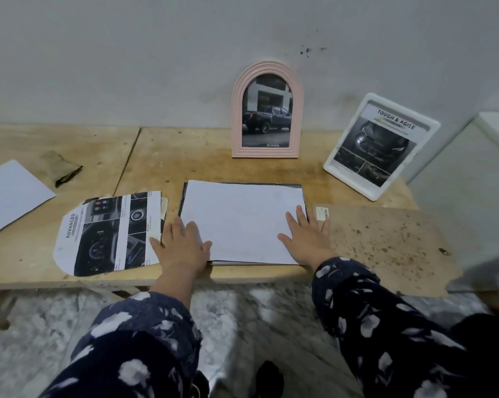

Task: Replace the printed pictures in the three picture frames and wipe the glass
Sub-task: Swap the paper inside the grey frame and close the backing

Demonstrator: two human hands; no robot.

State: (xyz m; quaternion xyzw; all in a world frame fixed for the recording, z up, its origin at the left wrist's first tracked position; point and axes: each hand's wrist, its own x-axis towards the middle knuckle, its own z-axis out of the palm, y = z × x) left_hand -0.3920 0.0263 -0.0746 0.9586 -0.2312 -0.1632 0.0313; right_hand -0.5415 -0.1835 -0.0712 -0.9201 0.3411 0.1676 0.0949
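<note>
I look down at a low wooden table (202, 168) set against a grey wall. Standing at the back, touching the wall, is a pink arched picture frame (267, 110) holding a photo of a dark pickup truck on a street, with "TOYOTA" in small white letters along the bottom. To its right, a white rectangular picture frame (382, 146) leans tilted, its print headed "TOUGH & AGILE" above a dark vehicle front and smaller photos; the finer text is too small to read. Directly in front of me lies the third frame, a dark picture frame (297, 185) flat on the table, almost fully covered by a blank white sheet (242, 222) laid on top; only thin dark edges show around it. My left hand (182, 244) rests flat on the sheet's near left corner, fingers straight and spread, gripping nothing. My right hand (305, 235) lies flat on the right edge, fingers likewise straight and apart. Just left of my left hand sits a loose printed picture (110, 234) with one end cut to an arch, headed "ADVANCED" and showing a car dashboard and screen. Farther left lies another white paper (9, 193), and behind it a crumpled brownish cloth (63, 168). Right of my right hand, a speckled brown backing board (386, 242) carries a small barcode sticker (323, 212), unreadable. My sleeves are dark blue with white flowers.
</note>
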